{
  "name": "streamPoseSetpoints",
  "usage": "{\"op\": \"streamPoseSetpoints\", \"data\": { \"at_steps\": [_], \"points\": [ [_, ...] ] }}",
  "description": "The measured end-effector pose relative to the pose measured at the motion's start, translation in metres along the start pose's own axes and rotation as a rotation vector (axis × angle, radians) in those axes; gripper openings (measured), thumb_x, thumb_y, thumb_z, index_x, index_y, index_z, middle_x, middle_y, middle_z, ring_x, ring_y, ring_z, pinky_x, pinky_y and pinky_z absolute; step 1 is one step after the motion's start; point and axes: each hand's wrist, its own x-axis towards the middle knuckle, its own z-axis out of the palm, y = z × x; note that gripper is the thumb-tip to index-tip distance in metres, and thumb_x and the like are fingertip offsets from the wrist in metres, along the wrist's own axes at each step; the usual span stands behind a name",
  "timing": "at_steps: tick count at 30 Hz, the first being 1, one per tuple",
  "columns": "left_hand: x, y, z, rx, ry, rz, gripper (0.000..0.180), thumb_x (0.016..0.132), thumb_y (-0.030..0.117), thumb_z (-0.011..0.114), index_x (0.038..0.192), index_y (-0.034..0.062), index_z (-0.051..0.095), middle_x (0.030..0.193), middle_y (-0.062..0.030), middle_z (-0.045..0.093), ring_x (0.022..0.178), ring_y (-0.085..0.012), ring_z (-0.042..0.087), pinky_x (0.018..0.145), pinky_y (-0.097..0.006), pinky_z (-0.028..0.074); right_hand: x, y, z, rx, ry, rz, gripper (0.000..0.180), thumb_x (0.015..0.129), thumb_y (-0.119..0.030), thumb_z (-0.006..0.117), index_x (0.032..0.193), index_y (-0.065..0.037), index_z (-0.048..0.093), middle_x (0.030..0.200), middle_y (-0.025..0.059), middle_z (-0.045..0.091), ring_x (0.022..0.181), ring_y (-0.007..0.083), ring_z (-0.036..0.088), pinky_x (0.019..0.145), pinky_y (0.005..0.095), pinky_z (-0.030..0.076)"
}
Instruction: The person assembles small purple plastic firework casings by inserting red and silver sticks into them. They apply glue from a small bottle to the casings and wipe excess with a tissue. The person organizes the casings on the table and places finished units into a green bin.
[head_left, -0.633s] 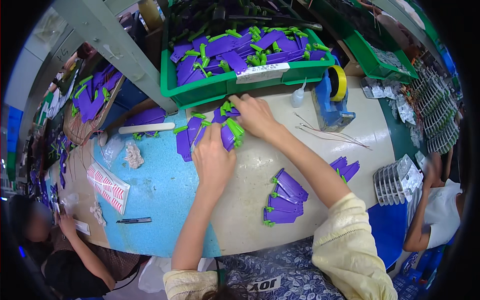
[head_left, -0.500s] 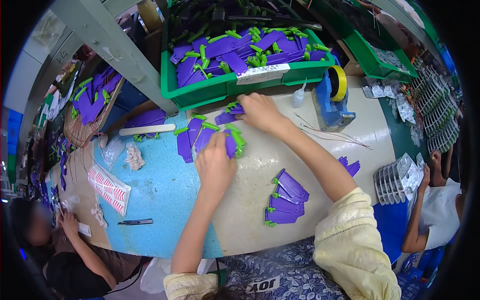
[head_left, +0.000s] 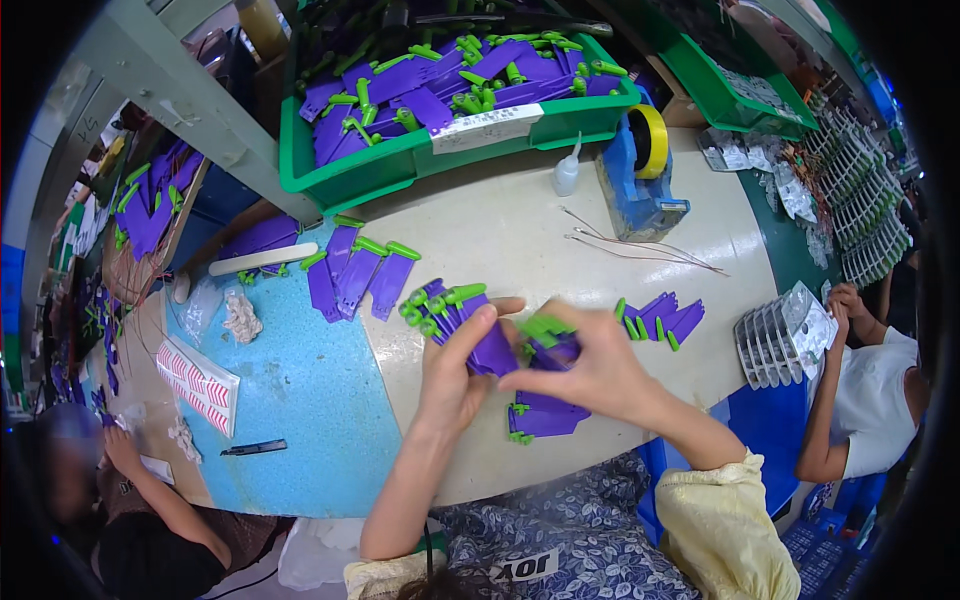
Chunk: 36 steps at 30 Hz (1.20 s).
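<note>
Fingers closed, I hold purple parts [head_left: 489,345] in my left hand [head_left: 452,382], a blurred bunch [head_left: 553,352] in my right hand [head_left: 608,368], over the desk [head_left: 480,235].

left grip [head_left: 456,370] clasped | right grip [head_left: 612,365] clasped just beside it, blurred | both forearms [head_left: 408,485] slanting inward

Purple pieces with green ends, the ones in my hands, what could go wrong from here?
One: the left bunch, held in the left hand, has green ends at uneven levels, so a piece might slip out.
Two: the right bunch, in the right hand, is very close to it, so the two could catch.
Three: the loose pile on the table appears just below the right hand, which might brush it out of place.
</note>
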Motion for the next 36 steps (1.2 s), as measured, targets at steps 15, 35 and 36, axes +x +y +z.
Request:
{"op": "streamPoseSetpoints", "data": {
  "at_steps": [15, 35, 36],
  "points": [
    [-0.003, -0.038, 0.048, 0.369, -0.083, -0.358, 0.042, 0.100, 0.021, 0.062, 0.135, 0.0019, 0.048, 0.136, -0.0209, 0.057, 0.125, -0.0290, 0.059, 0.102, -0.043, 0.051, -0.044, 0.095, -0.087, -0.498, 0.105, -0.103, 0.034, 0.068, -0.006, 0.076, 0.102, -0.004, 0.071, 0.085, 0.0098, 0.065, 0.078, 0.0304, 0.065, 0.069, 0.0379, 0.051],
    [-0.043, -0.024, 0.016, 0.846, -0.013, 0.203, 0.041, 0.102, 0.023, 0.055, 0.134, -0.0028, 0.056, 0.139, -0.0234, 0.055, 0.133, -0.0348, 0.050, 0.114, -0.042, 0.037, -0.013, 0.071, -0.026, -0.253, -0.321, -0.317, 0.025, 0.088, -0.010, 0.067, 0.110, 0.001, 0.071, 0.121, 0.0132, 0.065, 0.108, 0.0308, 0.059, 0.096, 0.0416, 0.048],
    [-0.020, -0.025, 0.007, 1.045, -0.050, 0.487, 0.037, 0.101, 0.021, 0.056, 0.131, -0.0006, 0.059, 0.137, -0.0218, 0.057, 0.132, -0.0352, 0.050, 0.112, -0.042, 0.037, -0.013, 0.066, -0.026, -0.283, -0.343, -0.330, 0.024, 0.088, -0.010, 0.067, 0.108, 0.002, 0.071, 0.122, 0.0147, 0.066, 0.107, 0.0309, 0.060, 0.095, 0.0416, 0.049]
  ]
}}
